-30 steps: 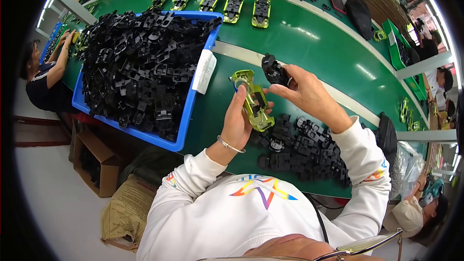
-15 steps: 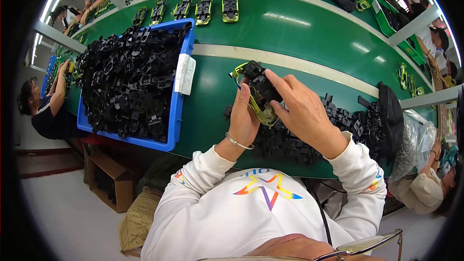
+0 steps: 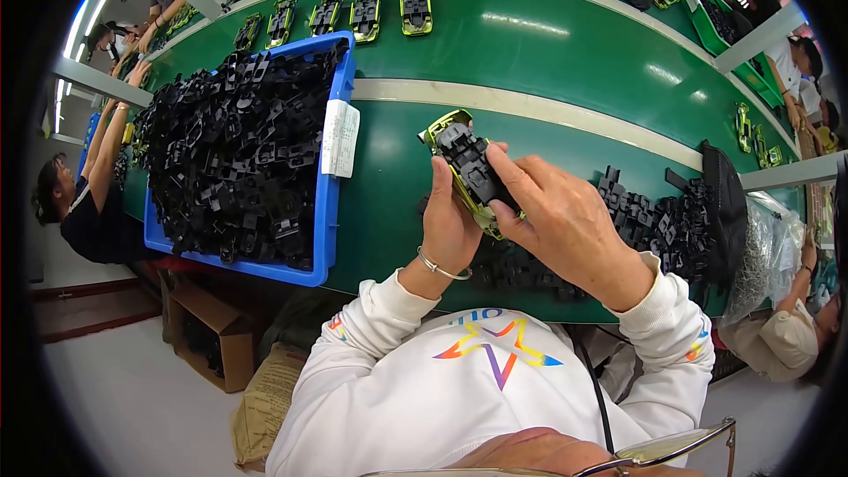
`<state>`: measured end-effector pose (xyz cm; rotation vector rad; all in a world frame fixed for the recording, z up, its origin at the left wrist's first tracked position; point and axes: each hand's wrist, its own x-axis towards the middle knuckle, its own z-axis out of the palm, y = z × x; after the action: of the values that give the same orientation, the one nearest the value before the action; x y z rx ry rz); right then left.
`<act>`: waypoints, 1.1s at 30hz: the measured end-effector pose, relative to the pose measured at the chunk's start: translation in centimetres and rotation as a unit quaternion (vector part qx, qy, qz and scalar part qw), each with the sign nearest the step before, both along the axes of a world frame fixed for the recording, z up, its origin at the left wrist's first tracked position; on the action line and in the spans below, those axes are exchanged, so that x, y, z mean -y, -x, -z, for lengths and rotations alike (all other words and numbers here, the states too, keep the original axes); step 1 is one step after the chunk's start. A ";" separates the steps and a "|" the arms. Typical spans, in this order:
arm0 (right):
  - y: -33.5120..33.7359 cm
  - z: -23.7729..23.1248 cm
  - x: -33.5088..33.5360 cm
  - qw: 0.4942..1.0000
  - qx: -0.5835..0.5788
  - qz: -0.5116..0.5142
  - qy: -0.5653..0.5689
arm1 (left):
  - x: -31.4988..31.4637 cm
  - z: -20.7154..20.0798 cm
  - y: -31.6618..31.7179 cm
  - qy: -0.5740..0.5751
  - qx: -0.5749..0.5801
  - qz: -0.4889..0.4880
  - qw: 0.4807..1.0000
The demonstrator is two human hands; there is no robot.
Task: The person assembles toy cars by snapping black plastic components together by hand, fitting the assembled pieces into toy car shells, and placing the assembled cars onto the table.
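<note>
In front of me, my left hand is wrapped round a yellow-green toy car shell, its thumb along the near left side. A black plastic car interior part lies inside the shell's outline, open side facing up. My right hand grips the black part's right end between thumb and fingers, partly covering it. Whether the part is fully seated cannot be made out. To the left stands a blue crate heaped with black plastic parts. More black parts are piled beyond my right forearm.
Several green car shells with black inserts stand in a row across the green belt. At right lie a black pouch and a clear bag of small metal pieces. A co-worker reaches over the table at left.
The black part has come down flatter into the shell, whose green rim now shows round its far end. My right hand has shifted slightly right and nearer. The left co-worker's arms reach farther.
</note>
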<state>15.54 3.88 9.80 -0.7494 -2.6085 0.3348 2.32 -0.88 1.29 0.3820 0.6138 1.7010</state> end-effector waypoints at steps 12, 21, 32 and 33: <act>0.3 0.0 0.0 0.999 -0.028 -0.002 0.045 | -0.1 0.6 0.7 -0.052 0.015 0.015 0.998; 0.2 -0.5 -0.1 0.997 0.060 0.003 0.049 | -0.2 1.0 0.4 -0.023 -0.017 0.031 0.999; 0.6 -0.6 0.4 0.984 0.146 -0.006 -0.099 | 0.0 1.8 0.0 -0.055 -0.028 0.032 0.998; 0.5 -0.9 0.4 0.979 0.174 -0.018 -0.100 | 0.0 1.8 0.0 -0.079 -0.008 0.043 0.996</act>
<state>15.07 3.44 10.68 -0.7481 -2.9271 -0.0571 2.33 -0.93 -0.51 0.5268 0.4693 1.6696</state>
